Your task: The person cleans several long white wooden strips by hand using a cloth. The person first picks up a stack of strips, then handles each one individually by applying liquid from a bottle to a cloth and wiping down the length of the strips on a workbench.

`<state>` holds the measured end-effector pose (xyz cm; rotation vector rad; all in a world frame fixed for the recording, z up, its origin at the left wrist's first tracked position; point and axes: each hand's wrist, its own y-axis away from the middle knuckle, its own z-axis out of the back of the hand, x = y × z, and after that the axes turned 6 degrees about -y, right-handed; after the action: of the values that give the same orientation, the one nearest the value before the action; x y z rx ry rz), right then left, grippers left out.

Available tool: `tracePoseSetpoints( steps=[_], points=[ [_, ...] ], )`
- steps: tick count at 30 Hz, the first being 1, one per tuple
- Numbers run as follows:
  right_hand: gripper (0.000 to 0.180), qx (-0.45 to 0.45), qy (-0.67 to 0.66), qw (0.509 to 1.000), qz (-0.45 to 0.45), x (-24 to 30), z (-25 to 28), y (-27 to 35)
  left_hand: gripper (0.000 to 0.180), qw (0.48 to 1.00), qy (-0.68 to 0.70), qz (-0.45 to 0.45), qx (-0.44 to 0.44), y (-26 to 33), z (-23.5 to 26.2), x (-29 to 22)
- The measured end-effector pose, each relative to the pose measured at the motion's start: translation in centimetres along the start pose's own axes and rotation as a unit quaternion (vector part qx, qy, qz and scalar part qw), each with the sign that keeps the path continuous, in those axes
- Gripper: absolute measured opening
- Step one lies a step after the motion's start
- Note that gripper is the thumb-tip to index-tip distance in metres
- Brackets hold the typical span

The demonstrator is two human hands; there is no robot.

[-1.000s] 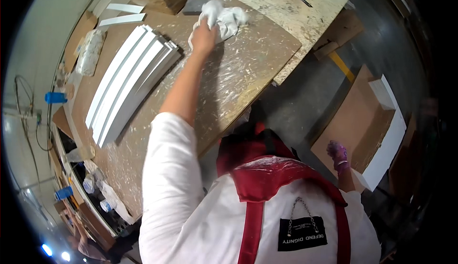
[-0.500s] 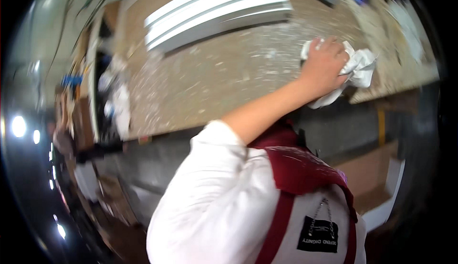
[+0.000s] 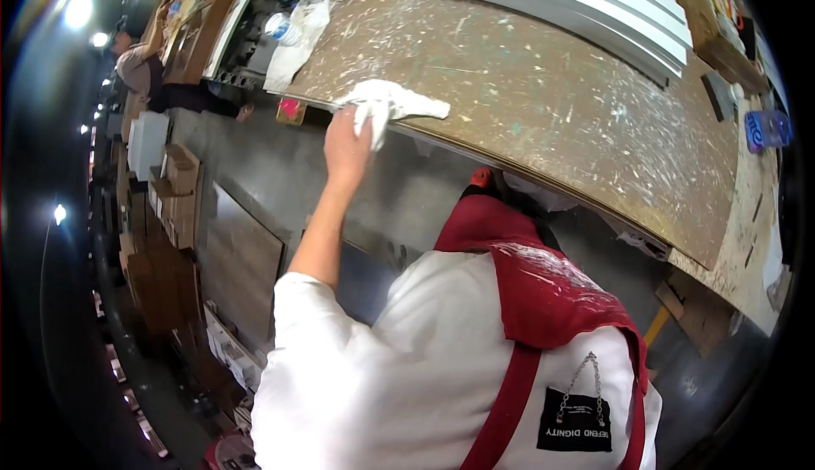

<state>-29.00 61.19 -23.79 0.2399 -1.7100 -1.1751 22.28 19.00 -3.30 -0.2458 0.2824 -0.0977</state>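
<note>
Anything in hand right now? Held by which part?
Left hand: a white cloth, held by its bunched left part; the rest trails right at the near edge of the table. Right hand: out of view, can't tell.

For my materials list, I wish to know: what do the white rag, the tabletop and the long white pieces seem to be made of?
White rag: probably matte, cotton-like fabric; it folds softly in the left hand.
Tabletop: likely brown wood-based board, dull, with pale paint-like specks.
Long white pieces: smooth, slight sheen, crisp edges; perhaps painted wood or plastic, the core is unclear.
</note>
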Motion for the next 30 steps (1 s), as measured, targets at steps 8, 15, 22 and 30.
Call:
tracePoseSetpoints(
  steps=[8,15,22,30],
  points=[
    [0.022,0.048,0.100,0.994,0.008,5.2,-3.4,0.0,0.049,0.929,0.130,-0.345,0.028,0.2,-13.2,-22.2],
    [0.023,0.074,0.176,0.982,0.013,9.2,-7.8,2.3,0.058,0.980,-0.040,-0.197,-0.003,-10.6,-18.0,-11.0],
    [0.025,0.309,0.309,0.895,0.091,19.1,-17.4,5.9,0.043,0.987,-0.016,-0.046,0.154,-16.4,-8.3,0.7],
    [0.029,0.080,0.467,0.748,0.465,29.4,-32.5,1.6,0.058,0.987,-0.029,-0.136,0.086,-18.1,-14.4,-4.3]
  ],
)
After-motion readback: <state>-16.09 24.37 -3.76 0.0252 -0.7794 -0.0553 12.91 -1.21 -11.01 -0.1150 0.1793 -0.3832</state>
